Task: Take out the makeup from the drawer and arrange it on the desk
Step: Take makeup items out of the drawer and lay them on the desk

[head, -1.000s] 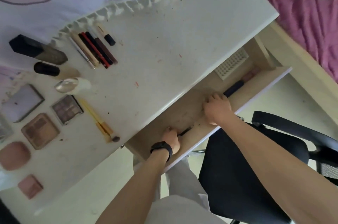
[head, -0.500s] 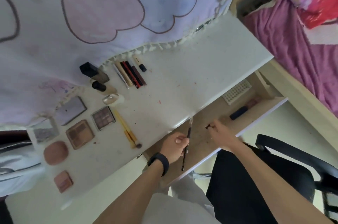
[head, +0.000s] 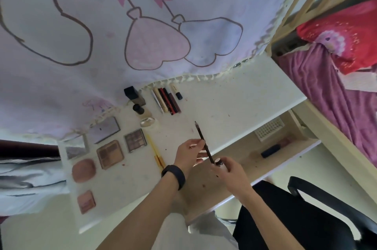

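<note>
I see the white desk top (head: 234, 96) over the open pale wooden drawer (head: 255, 155), which holds a white perforated tray (head: 268, 129) and a dark-capped tube (head: 270, 150). The left hand (head: 189, 153) pinches the slim dark brown pencil (head: 203, 139), its tip aimed at the far row of pens (head: 166, 100). The right hand (head: 230, 172) grips a small dark-tipped piece (head: 218, 161) at the pencil's lower end.

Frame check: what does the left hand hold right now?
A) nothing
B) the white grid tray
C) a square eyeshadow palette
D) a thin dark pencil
D: the left hand pinches a thin dark pencil over the desk edge, while the right hand grips a small capped item.
</note>
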Demonstrator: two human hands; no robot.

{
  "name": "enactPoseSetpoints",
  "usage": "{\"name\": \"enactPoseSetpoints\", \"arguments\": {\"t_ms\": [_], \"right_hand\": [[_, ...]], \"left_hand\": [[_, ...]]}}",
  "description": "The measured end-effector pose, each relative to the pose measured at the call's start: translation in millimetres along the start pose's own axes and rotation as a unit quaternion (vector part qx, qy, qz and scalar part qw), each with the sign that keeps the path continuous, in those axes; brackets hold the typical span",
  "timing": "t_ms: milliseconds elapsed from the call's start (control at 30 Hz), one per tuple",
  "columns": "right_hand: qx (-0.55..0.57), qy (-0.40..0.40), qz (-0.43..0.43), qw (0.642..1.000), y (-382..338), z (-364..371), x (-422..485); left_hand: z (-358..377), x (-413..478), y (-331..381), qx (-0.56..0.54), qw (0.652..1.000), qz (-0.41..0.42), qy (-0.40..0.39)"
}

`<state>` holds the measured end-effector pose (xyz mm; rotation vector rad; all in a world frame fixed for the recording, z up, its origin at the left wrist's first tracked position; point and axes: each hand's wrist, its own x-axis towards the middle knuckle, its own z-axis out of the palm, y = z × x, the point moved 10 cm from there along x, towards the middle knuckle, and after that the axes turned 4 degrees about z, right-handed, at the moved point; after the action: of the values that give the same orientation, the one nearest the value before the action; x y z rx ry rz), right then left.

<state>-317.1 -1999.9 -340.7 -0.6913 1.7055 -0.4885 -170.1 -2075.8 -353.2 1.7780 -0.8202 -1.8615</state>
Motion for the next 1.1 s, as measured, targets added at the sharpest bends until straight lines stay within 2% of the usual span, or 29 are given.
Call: {"name": "enactPoseSetpoints", "arguments": {"t_ms": [100, 167, 200, 233, 267, 333, 367, 400, 467, 533, 667, 767, 933, 1100], "right_hand": [[-0.023, 0.015, -0.017, 0.999, -24, 4, 20], [-0.038, 0.042, -0.016, 0.998, -40, 1, 41], [-0.048, 0.057, -0.018, 0.997, -48, 0, 52], [-0.062, 0.069, -0.025, 0.995, -57, -1, 65], [-0.081, 0.078, -0.032, 0.993, -67, -1, 78], [-0.118, 0.092, -0.04, 0.988, -85, 2, 100], [-0.132, 0.093, -0.042, 0.986, -92, 4, 111], [-0.144, 0.094, -0.046, 0.984, -99, 7, 120], [-0.167, 0.093, -0.054, 0.98, -113, 14, 136], [-0.193, 0.089, -0.064, 0.975, -124, 23, 148], [-0.239, 0.072, -0.079, 0.965, -138, 39, 165], [-0.212, 0.056, -0.091, 0.971, -147, 46, 170], [-0.159, 0.094, -0.062, 0.981, -160, 34, 192], [-0.164, 0.078, -0.07, 0.981, -186, 44, 208]], "left_hand": [[-17, 13, 15, 0.034, 0.999, 0.027, 0.023], [-32, 22, 32, 0.146, 0.985, 0.073, 0.05], [-37, 26, 41, 0.226, 0.967, 0.098, 0.06], [-39, 30, 51, 0.319, 0.938, 0.12, 0.064], [-39, 34, 62, 0.423, 0.893, 0.142, 0.063], [-35, 43, 86, 0.597, 0.775, 0.197, 0.056], [-32, 48, 98, 0.648, 0.726, 0.225, 0.053], [-32, 54, 109, 0.678, 0.691, 0.245, 0.053], [-36, 69, 128, 0.707, 0.652, 0.269, 0.055], [-45, 88, 139, 0.719, 0.643, 0.259, 0.048], [-62, 120, 140, 0.728, 0.652, 0.209, 0.024], [-65, 131, 135, 0.731, 0.655, 0.192, -0.002], [-61, 138, 137, 0.757, 0.622, 0.2, -0.017], [-60, 143, 142, 0.747, 0.633, 0.204, -0.015]]}}
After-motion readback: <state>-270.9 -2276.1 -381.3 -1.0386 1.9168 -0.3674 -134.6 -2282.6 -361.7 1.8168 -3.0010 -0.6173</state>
